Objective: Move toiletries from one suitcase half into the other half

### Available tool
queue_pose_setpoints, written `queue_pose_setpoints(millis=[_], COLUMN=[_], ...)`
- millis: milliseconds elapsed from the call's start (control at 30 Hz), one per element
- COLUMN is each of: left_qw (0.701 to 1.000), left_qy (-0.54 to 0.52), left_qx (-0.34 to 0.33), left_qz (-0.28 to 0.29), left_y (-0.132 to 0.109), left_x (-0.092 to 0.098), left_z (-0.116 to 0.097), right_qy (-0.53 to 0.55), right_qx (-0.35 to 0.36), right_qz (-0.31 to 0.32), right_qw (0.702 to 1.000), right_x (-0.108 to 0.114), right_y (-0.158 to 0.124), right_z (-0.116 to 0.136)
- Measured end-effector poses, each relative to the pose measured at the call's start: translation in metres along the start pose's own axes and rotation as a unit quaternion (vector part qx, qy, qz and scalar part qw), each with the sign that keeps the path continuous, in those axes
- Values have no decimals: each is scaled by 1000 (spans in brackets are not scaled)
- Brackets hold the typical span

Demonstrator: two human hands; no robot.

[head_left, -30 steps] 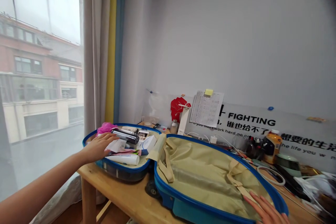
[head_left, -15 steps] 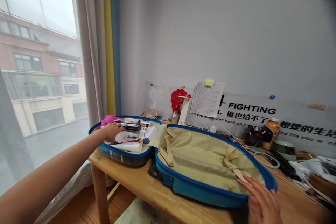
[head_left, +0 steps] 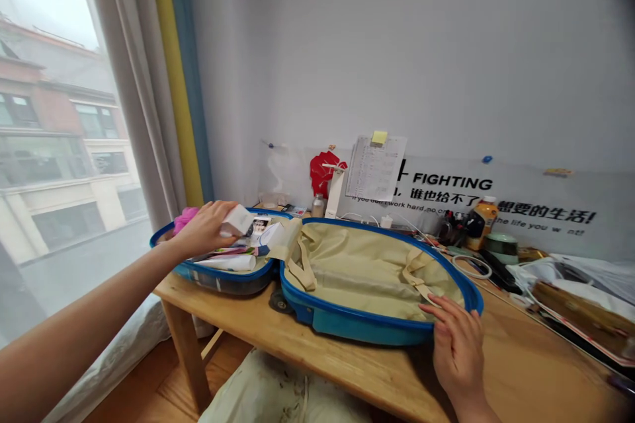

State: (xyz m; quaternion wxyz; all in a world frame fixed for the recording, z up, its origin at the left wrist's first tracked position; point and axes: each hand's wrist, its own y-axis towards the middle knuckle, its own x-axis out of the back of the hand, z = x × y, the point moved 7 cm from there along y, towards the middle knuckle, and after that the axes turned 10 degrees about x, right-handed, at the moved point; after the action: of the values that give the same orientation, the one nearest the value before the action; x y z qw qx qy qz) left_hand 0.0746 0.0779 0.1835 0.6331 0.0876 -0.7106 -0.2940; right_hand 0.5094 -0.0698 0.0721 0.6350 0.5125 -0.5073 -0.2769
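My left hand [head_left: 203, 231] is closed around a small white box [head_left: 237, 219], lifted just above the toiletries in the suitcase's [head_left: 367, 327] left half, near the table's [head_left: 317, 360] left end. My right hand [head_left: 459, 350] lies flat and open-fingered on the blue rim of the empty right half, gripping nothing.

Home bedroom, curtained window [head_left: 99, 112], cluttered wooden desk [head_left: 317, 363]

Wooden table [head_left: 347, 370] is occupied by an open blue suitcase [head_left: 357, 327]; an orange-capped bottle [head_left: 483, 221], a white cable coil [head_left: 471, 267] and a plastic-wrapped tray [head_left: 580, 307] are laid alongside.
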Motion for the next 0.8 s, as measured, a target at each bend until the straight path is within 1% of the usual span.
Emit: queue_pose_setpoints(millis=[33, 100, 167, 233, 267, 300, 367, 400, 467, 533, 567, 633, 700, 800], left_qw=[999, 994, 982, 963, 953, 945, 930, 924, 912, 903, 901, 899, 899, 899], left_qy=[-8, -33, -52, -69, -76, -81, -87, -89, -91, -85, -79, -62, -42, -7], left_qx=[-39, -95, -156, -223, -250, -269, -287, -288, -280, -269, -264, -261, -257, -234], left_qz=[8, 38, 91, 134, 151, 169, 211, 236, 287, 323, 336, 347, 353, 371], left_y=[2, 8, 12, 15, 16, 17, 17, 17, 14, 11, 10, 8, 6, 4], left_x=[5, 9, 4, -8, -17, -28, -55, -70, -99, -120, -127, -136, -140, -146], left_z=[-27, -82, -137, -188, -209, -227, -254, -262, -270, -270, -269, -265, -262, -255], right_qy=[2, 6, 9, 11, 12, 14, 17, 19, 22, 25, 26, 26, 24, 27], right_qx=[-2, -7, -13, -19, -20, -22, -23, -25, -27, -31, -35, -44, -55, -61], right_qz=[-1, -2, -2, -1, -1, -1, 0, 1, 2, 4, 6, 12, 19, 32], right_qw=[1000, 1000, 1000, 1000, 1000, 1000, 1000, 1000, 999, 999, 999, 999, 998, 997], right_x=[0, 0, 0, 0, 0, 0, 0, 0, 2, 2, 1, 0, -2, 4], right_y=[0, 0, 0, 0, -1, -1, -2, -3, -3, -3, -3, -1, 1, -4], right_z=[1, 1, 1, 1, 1, 1, 1, 2, 2, 3, 2, 2, 3, 10])
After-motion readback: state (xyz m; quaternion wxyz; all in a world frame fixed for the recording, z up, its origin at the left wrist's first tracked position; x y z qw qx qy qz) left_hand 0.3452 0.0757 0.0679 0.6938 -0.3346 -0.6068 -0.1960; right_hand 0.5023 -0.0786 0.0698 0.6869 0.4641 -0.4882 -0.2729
